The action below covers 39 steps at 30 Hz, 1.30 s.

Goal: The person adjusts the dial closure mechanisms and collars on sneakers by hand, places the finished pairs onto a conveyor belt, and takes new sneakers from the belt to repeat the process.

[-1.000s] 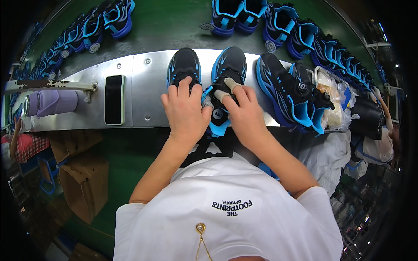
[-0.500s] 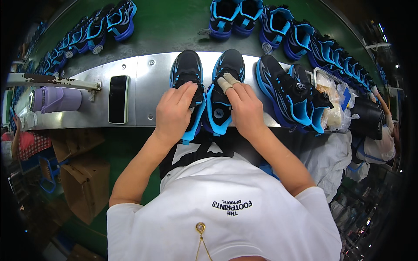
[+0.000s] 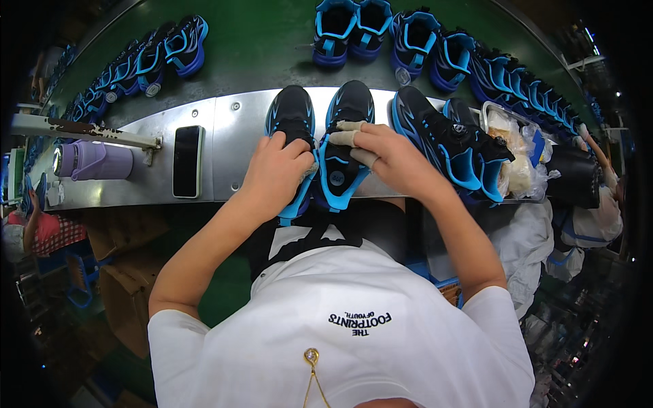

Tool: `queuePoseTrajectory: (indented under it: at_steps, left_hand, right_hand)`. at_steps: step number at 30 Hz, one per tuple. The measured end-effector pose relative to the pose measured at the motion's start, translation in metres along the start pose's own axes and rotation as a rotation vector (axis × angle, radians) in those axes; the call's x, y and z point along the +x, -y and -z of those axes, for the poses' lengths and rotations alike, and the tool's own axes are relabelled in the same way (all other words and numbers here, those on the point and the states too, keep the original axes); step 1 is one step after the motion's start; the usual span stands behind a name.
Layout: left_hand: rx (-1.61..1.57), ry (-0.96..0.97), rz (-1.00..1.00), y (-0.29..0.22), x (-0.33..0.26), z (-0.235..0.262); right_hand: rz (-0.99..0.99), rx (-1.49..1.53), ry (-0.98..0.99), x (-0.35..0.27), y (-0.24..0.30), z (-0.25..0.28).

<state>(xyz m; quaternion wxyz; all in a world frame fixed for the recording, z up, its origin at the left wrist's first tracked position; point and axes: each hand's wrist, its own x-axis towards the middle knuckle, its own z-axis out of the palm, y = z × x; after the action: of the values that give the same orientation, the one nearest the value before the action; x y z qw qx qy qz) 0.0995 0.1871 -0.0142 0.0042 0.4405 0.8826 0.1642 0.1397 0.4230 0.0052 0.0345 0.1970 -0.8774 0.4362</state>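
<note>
Two black sneakers with bright blue trim lie side by side on a metal work plate [image 3: 231, 146], toes pointing away from me. My left hand [image 3: 275, 173] grips the heel part of the left sneaker [image 3: 291, 115]. My right hand [image 3: 384, 160], with taped fingertips, rests over the opening of the right sneaker [image 3: 347, 109] and holds it. Both heels hang over the plate's near edge.
A dark phone [image 3: 187, 161] and a purple bottle [image 3: 95, 160] lie on the plate to the left. Another black and blue pair [image 3: 442, 143] and a tray with plastic bags [image 3: 520, 160] sit to the right. Several blue sneakers [image 3: 360, 27] ride the green belt behind.
My left hand slid from the middle sneaker onto the left sneaker's heel. Both sneakers shifted slightly toward me, and my right hand stayed on the right sneaker.
</note>
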Motion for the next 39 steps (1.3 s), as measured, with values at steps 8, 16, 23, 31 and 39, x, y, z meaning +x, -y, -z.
queuePoseTrajectory:
  at_steps: [8,16,23,31,39]
  left_hand:
    - [-0.519,-0.127,0.242,0.005,-0.002,0.007]
    - [-0.555,-0.035,0.314,0.008,0.001,0.017]
    - [-0.506,-0.086,0.369,0.01,-0.003,0.011]
    - [-0.541,-0.247,0.22,-0.029,-0.004,0.027]
    - [-1.652,0.116,0.894,-0.056,0.004,0.0]
  right_hand:
    - [-0.117,-0.296,-0.028,-0.006,-0.004,-0.008]
    - [-0.022,-0.055,0.009,0.003,-0.01,-0.011]
    - [-0.11,0.237,0.073,0.004,-0.011,-0.002]
    - [-0.244,0.213,-0.018,0.004,-0.013,-0.004]
    - [-0.224,0.096,-0.07,0.004,-0.013,-0.006]
